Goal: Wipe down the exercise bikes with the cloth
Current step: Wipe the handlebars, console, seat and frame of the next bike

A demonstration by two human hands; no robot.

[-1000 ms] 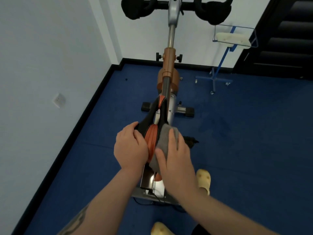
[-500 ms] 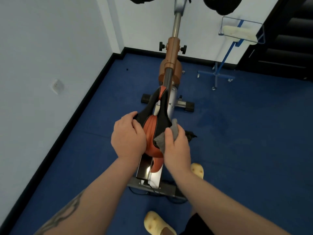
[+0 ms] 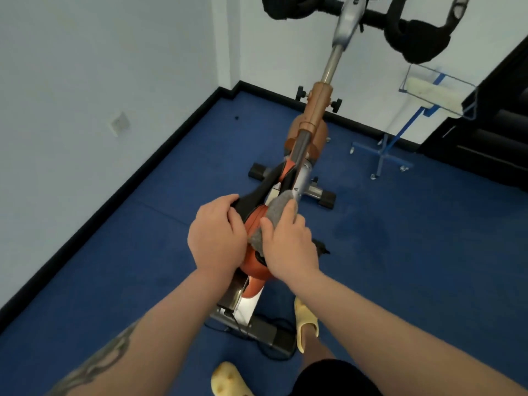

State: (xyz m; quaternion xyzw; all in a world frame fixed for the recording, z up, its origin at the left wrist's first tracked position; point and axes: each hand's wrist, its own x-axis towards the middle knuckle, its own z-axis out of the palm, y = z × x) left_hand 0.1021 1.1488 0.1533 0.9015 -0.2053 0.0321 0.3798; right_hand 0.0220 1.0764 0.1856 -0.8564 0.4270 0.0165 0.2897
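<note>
**Wiping the bike seat**

The right hand [image 3: 288,247] has its grip closed around a grey cloth [image 3: 274,212]. The fingers and thumb curl around the cloth and press it onto the seat [image 3: 257,267] of the exercise bike [image 3: 313,115]. The seat is orange and black. Part of the cloth pokes out just past the fingertips, toward the thin front of the seat.

The left hand [image 3: 217,238] sits right beside that grip, on the other side of the seat. Its fingers bend over the black edge and hold the seat steady.

The step in hand looks like cleaning the seat. The wide back part of the seat lies under both hands, nearer the body than the grip. The handlebars [image 3: 411,38] are far ahead of the grip, up high, and look untouched.

Next, the cloth likely needs to slide along the seat with steady pushing, while the other hand keeps holding on. After that the cloth should go forward to the post and the handlebars.
</note>
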